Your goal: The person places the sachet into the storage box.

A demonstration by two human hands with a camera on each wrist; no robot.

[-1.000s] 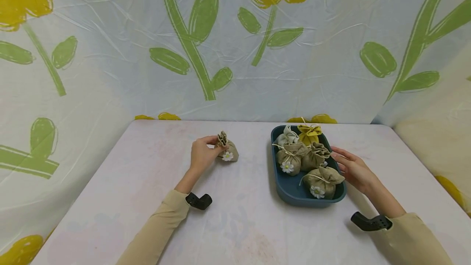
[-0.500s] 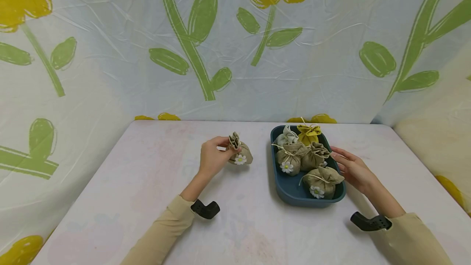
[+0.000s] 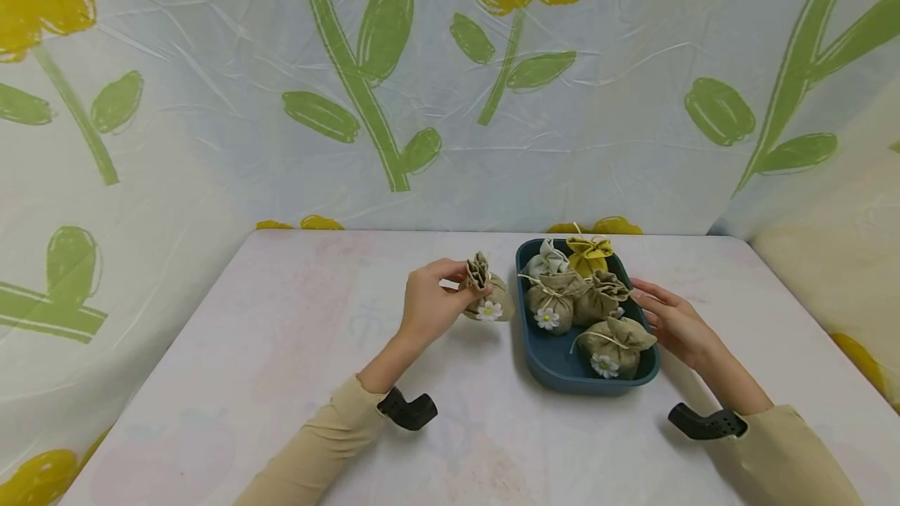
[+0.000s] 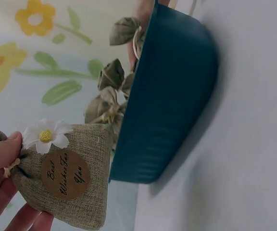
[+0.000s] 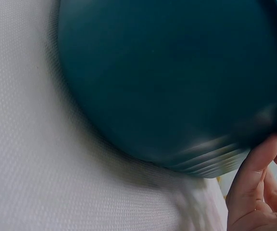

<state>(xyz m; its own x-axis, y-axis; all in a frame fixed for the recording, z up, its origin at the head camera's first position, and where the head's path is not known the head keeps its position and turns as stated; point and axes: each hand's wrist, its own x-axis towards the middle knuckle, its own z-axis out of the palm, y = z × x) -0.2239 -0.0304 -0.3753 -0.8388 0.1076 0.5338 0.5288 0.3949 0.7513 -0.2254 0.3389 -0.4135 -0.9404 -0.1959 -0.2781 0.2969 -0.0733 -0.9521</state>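
Note:
My left hand (image 3: 430,301) pinches a small beige cloth drawstring pouch (image 3: 501,301) by its gathered neck, just left of a blue plastic bin (image 3: 551,361). The pouch bears a white cloth daisy (image 4: 46,136) and a round brown label (image 4: 65,174) reading "Best Wishes For You". It hangs off the tabletop. My right hand (image 3: 680,330) lies along the bin's right side, its fingertips touching near the rim. In the right wrist view, the thumb (image 5: 256,166) rests against the bin's outer wall.
Inside the bin sit a yellow pouch (image 3: 589,258), a pale grey pouch (image 3: 546,262) and several beige pouches, one beige pouch (image 3: 619,350) at the near end. A pale cloth covers the table (image 3: 295,311). Behind it hangs a flower-printed sheet (image 3: 232,139).
My left hand has carried the beige pouch rightward across the table, close to the bin's left wall. My right hand and the bin have stayed in place.

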